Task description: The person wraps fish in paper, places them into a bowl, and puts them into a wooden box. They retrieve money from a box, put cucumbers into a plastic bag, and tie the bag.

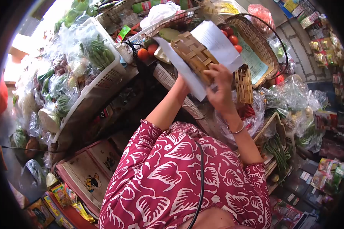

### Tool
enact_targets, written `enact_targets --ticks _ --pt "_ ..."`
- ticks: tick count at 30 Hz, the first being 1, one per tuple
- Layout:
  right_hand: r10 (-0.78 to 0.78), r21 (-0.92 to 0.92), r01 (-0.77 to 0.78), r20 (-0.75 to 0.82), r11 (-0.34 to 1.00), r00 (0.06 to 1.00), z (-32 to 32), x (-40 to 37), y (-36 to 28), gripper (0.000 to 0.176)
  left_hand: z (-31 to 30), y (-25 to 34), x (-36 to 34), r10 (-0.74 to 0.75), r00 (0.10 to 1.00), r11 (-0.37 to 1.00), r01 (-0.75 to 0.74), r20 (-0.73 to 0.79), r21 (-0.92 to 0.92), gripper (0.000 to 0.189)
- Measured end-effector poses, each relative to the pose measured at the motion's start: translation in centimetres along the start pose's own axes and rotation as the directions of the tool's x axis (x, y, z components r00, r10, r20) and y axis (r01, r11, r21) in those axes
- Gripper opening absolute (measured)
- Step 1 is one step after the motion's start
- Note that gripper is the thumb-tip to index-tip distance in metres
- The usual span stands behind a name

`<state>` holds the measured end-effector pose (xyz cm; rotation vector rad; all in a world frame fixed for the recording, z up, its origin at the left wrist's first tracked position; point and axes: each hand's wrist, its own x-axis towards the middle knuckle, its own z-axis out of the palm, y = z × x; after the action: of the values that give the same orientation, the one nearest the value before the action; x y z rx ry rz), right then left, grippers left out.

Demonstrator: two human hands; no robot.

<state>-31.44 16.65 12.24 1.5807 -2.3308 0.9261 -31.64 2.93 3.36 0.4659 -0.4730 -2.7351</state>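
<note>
Woven bamboo basket (195,53) plus white paper (175,63), upper middle of the frame

Left to right: the left hand (182,82) is mostly tucked behind the paper, so can't tell how its fingers are set. Paper looks thin and floppy, probably creases easily, so I'd hold it flat by an edge. The basket sits tilted against it; my guess is it's really light, stiff but a bit springy, and the weave should keep it from slipping. Thin strips might crack if squeezed hard, so the rim or a long side seems the safest hold. The right hand (220,89), kinda blurry, is gripping its lower-right end, fingers curled over. Just right of that hand there's another woven basket (243,84).
</note>
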Motion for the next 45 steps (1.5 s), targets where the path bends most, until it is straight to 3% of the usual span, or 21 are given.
enact_targets --ticks 4,6,12,16,19,22,24,27,28,29,30,32,34,35,36,38,40,42,43,44,45 --pt "0.089 0.025 -0.090 0.025 0.996 0.996 2.0 -1.6 -0.4 0.047 -0.4 0.0 -0.2 -0.041 0.999 0.999 0.041 0.010 0.009 0.063" --pt "0.270 0.260 -0.243 -0.070 0.934 0.960 2.7 -1.6 -0.5 0.053 -0.4 0.1 -0.2 -0.054 0.998 0.998 0.054 0.017 0.015 0.064" --pt "0.232 0.359 -0.138 -0.232 0.923 0.945 1.9 -2.3 0.7 0.057 -0.1 0.0 -0.3 -0.063 0.998 0.998 0.063 0.032 0.002 0.064" --pt "0.583 0.626 -0.237 -0.433 0.743 0.687 -0.9 -5.0 3.5 0.053 -0.6 0.6 -1.0 -0.064 0.997 0.998 0.064 0.034 0.000 0.065" --pt "0.463 -0.148 -0.545 -0.375 0.825 0.803 -3.2 -8.0 7.1 0.050 -0.7 1.2 -1.4 -0.062 0.998 0.998 0.061 0.035 0.004 0.065" --pt "0.244 -0.256 -0.337 -0.336 0.906 0.910 -4.7 -4.9 6.4 0.051 -0.8 1.3 -1.9 -0.064 0.997 0.998 0.064 0.034 0.004 0.066" --pt "0.156 0.065 -0.143 -0.335 0.988 0.929 -4.4 -0.4 3.6 0.046 -1.0 1.2 -2.3 -0.071 0.997 0.997 0.071 0.036 0.011 0.066" --pt "-0.136 0.032 0.153 -0.295 0.988 0.946 -1.6 4.1 3.2 0.054 -1.5 1.4 -3.2 -0.080 0.996 0.997 0.080 0.036 0.012 0.066" --pt "-0.151 -0.145 0.139 -0.075 0.980 0.986 -0.7 5.2 4.4 0.052 -1.8 1.4 -3.3 -0.083 0.996 0.996 0.083 0.036 0.013 0.066" --pt "0.087 -0.305 -0.005 0.254 0.952 0.963 -0.3 6.4 6.1 0.049 -2.1 1.5 -3.8 -0.084 0.996 0.996 0.084 0.037 0.013 0.067" --pt "0.355 -0.489 -0.079 0.504 0.868 0.787 -0.2 7.0 7.6 0.047 -2.3 1.7 -4.0 -0.081 0.996 0.997 0.080 0.034 0.015 0.067" --pt "-0.001 -0.209 -0.021 -0.104 0.978 0.995 1.1 6.7 10.1 0.047 -2.5 2.0 -4.0 -0.075 0.997 0.997 0.075 0.036 0.006 0.067" --pt "-0.032 -0.068 0.018 -0.222 0.998 0.975 0.7 7.2 8.4 0.048 -2.4 2.0 -3.8 -0.062 0.998 0.998 0.062 0.034 -0.012 0.067" --pt "0.179 -0.225 -0.129 0.215 0.966 0.960 1.0 6.9 9.5 0.048 -2.4 2.0 -3.8 -0.064 0.997 0.998 0.064 0.036 -0.012 0.067" --pt "0.413 -0.421 -0.182 0.560 0.889 0.718 0.7 6.7 9.6 0.047 -2.3 2.0 -3.7 -0.065 0.997 0.998 0.065 0.038 -0.012 0.068" --pt "0.233 -0.328 -0.186 0.111 0.926 0.966 0.5 6.4 9.7 0.049 -1.7 2.2 -2.9 -0.041 0.998 0.999 0.042 0.050 -0.026 0.068" --pt "0.002 0.178 0.033 -0.198 0.983 0.980 -2.5 7.7 4.2 0.054 -1.2 2.6 -2.2 -0.028 0.998 0.999 0.029 0.054 -0.026 0.068" --pt "-0.168 0.259 0.250 -0.298 0.933 0.939 -3.1 6.3 -0.1 0.062 -0.6 2.9 -1.4 -0.015 0.998 1.000 0.017 0.064 -0.017 0.068" --pt "-0.143 0.169 0.141 0.001 0.976 0.990 -2.4 3.9 -0.8 0.069 -0.5 3.0 -1.2 -0.013 0.998 1.000 0.014 0.066 -0.009 0.069" --pt "-0.134 0.161 0.133 -0.006 0.978 0.991 -2.5 3.7 -0.5 0.069 -0.3 3.1 -0.9 -0.015 0.998 1.000 0.016 0.067 -0.013 0.069" --pt "-0.060 0.157 -0.050 0.623 0.986 0.780 -3.0 3.9 -0.6 0.068 -0.4 3.0 -1.1 -0.016 0.998 1.000 0.017 0.066 -0.012 0.069"
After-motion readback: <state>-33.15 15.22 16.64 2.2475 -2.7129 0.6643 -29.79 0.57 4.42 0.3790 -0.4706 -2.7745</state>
